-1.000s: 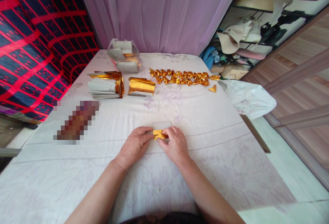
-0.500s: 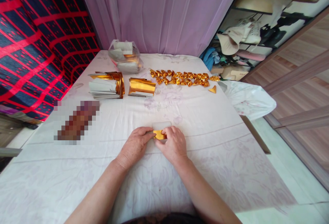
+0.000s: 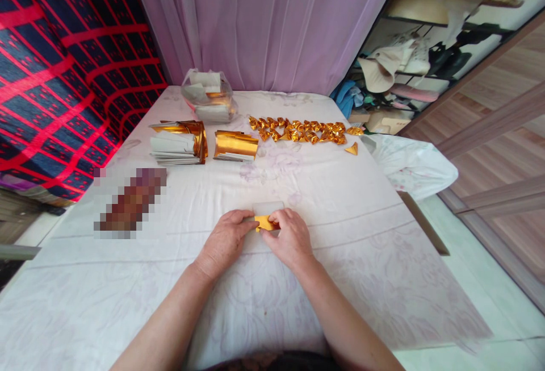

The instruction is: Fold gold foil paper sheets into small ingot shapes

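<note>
Near the middle of the table lies a sheet of gold foil paper, partly folded, its pale backing showing on the far side. My left hand pinches its left end between thumb and fingers. At its right end, my right hand is closed on the paper with fingers bent over it. Farther back are a fanned stack of foil sheets and a smaller gold stack. Several folded gold foil pieces stand in rows at the back right, with a single folded piece apart from them.
A clear plastic bag holding more sheets sits at the back left. A pixelated dark red patch covers something on the left. The table wears a pale floral cloth. Right of it hang a white bag and cluttered shelves.
My right thumb has shifted slightly along the near edge of the foil paper. Both hands keep hold of it; the view has moved a little.
</note>
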Action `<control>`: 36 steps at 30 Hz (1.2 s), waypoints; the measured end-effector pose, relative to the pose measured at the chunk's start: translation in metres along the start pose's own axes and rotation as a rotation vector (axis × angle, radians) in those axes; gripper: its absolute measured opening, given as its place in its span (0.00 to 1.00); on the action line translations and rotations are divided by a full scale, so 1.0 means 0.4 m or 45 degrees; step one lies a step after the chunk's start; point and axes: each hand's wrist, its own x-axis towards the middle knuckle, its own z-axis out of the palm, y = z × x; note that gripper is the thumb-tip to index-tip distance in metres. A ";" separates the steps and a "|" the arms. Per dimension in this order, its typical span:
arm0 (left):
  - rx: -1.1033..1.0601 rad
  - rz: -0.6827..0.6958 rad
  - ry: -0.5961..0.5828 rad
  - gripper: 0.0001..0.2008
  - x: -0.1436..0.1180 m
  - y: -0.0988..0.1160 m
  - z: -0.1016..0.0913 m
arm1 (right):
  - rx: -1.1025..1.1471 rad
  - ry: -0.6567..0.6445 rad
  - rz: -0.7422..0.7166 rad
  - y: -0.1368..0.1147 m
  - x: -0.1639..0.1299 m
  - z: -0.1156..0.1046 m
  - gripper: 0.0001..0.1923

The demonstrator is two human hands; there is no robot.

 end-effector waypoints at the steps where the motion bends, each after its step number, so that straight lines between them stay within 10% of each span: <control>1: -0.004 -0.002 0.003 0.21 0.000 -0.001 0.001 | 0.014 -0.001 -0.010 0.005 0.000 -0.001 0.06; 19: 0.010 -0.009 0.001 0.20 0.000 0.001 0.002 | 0.344 -0.171 -0.068 0.082 0.011 -0.016 0.20; 25: -0.006 -0.007 0.048 0.15 0.002 0.009 -0.001 | 0.404 0.088 -0.203 0.085 -0.006 -0.025 0.18; 36: 0.135 -0.044 -0.088 0.14 0.003 0.031 -0.006 | -0.006 0.112 -0.368 0.061 -0.061 -0.028 0.15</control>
